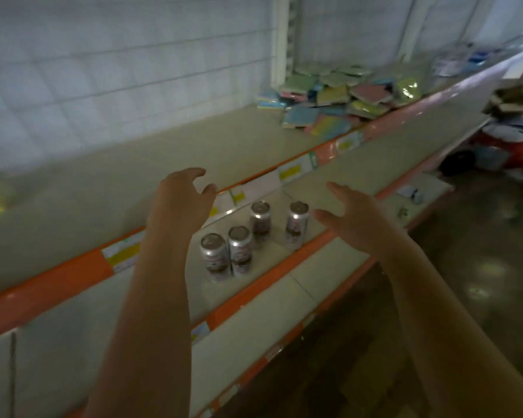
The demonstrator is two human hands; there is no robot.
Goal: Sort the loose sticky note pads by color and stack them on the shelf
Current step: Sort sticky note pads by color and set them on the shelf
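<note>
Head view, motion-blurred. Both arms are extended forward in the centre of the frame. The left hand (pixel 183 196) is held above the front lip of the upper beige metal shelf with its orange price strip (pixel 82 268); fingers loosely curled, spread, grasping nothing. The right hand (pixel 349 217), right of centre, hangs over the lower shelf; fingers relaxed and apart, also grasping nothing.

Task item: the loose pile of pastel sticky note pads (pixel 335 98) (pink, blue, green, yellow, some apparently film-wrapped) lies on the upper shelf in the upper right of the frame, against the white grid back panel (pixel 118 61). Pads overlap and tilt at odd angles; no colour stacks visible. The pile is well apart from both hands. A faint patch of colour at the far left edge is too blurred to identify.

Other: four silver drink cans (pixel 242 242) stand upright on the lower shelf, between the two forearms in the picture.

Judgement: sorting is not begun; step in hand looks like the reach toward the pile.

Notes on doing it well:
- Step closer to the pile before grasping, so the reach is not at full stretch.
- Lift top pads first; pulling from beneath would likely spill pads over the shelf lip.
- Take one colour at a time, pinching each pad by its edges; wrapped pads may be slippery.
- Build stacks on the bare shelf surface left of the pile, edges squared, set back from the lip.
- Keep forearms high enough to miss the cans below.
</note>
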